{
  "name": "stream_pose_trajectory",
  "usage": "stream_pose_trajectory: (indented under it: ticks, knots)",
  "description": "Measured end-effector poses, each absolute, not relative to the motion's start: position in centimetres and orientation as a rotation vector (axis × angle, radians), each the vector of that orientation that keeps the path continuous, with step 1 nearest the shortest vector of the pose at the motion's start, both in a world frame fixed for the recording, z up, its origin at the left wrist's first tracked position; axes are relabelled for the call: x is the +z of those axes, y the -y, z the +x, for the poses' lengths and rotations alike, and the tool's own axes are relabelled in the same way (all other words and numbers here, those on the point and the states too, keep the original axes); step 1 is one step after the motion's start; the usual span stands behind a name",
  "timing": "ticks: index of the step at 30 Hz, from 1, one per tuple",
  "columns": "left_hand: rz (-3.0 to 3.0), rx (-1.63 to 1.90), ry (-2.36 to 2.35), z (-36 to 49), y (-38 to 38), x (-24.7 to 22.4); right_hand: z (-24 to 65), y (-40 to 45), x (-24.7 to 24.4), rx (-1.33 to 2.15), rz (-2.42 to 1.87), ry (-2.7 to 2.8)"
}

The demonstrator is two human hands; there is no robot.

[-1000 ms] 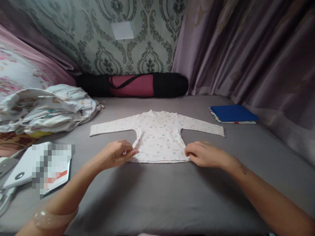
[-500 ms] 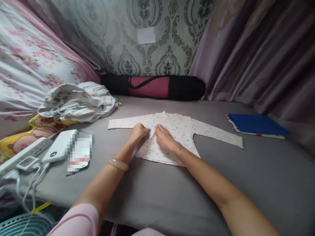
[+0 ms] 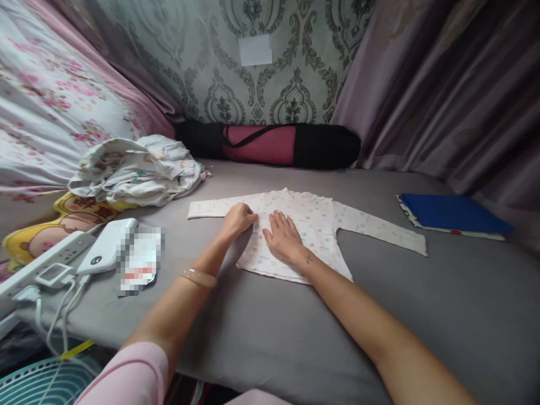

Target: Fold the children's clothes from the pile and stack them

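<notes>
A small white long-sleeved shirt [image 3: 312,225] with a speckled print lies spread out on the grey sheet, both sleeves stretched sideways and its collar facing away from me. My left hand [image 3: 239,218] pinches the shirt's left side edge, close under the armpit. Flat on the front of the shirt rests my right hand [image 3: 282,236], fingers spread and palm down. A bangle circles my left wrist.
Crumpled printed cloth [image 3: 139,171] lies at the back left, above a power strip [image 3: 46,264] and a white power bank [image 3: 107,247] with cables. A black and pink bag [image 3: 261,145] lines the wall. A blue folded item [image 3: 455,214] is at right.
My right hand has flattened and its fingers have spread on the shirt. The crease between my hands has smoothed out. My left hand still holds the side edge. The view has shifted slightly.
</notes>
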State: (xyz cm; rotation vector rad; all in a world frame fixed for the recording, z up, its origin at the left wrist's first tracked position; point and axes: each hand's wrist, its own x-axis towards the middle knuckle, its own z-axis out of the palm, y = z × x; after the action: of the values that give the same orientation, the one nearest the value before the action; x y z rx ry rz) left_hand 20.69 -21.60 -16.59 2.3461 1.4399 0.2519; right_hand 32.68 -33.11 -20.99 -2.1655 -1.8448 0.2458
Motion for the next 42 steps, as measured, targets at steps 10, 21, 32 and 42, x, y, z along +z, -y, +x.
stream_pose_trajectory:
  ticks: [10,21,32,42]
  knots:
    - [2.375,0.258,-1.461,19.6,21.9,-16.0,31.0,34.4,-19.9,0.421,-2.124,2.016]
    - [2.483,0.150,-1.261,18.8,23.7,-16.1,27.5,38.5,-18.6,0.557,-1.816,2.207]
    - [2.684,0.092,-1.187,18.5,24.6,-16.1,30.3,44.0,-13.9,1.039,-1.072,2.222]
    - [2.749,0.155,-0.196,26.8,34.3,-16.0,47.8,42.9,-16.4,0.061,-2.380,1.623]
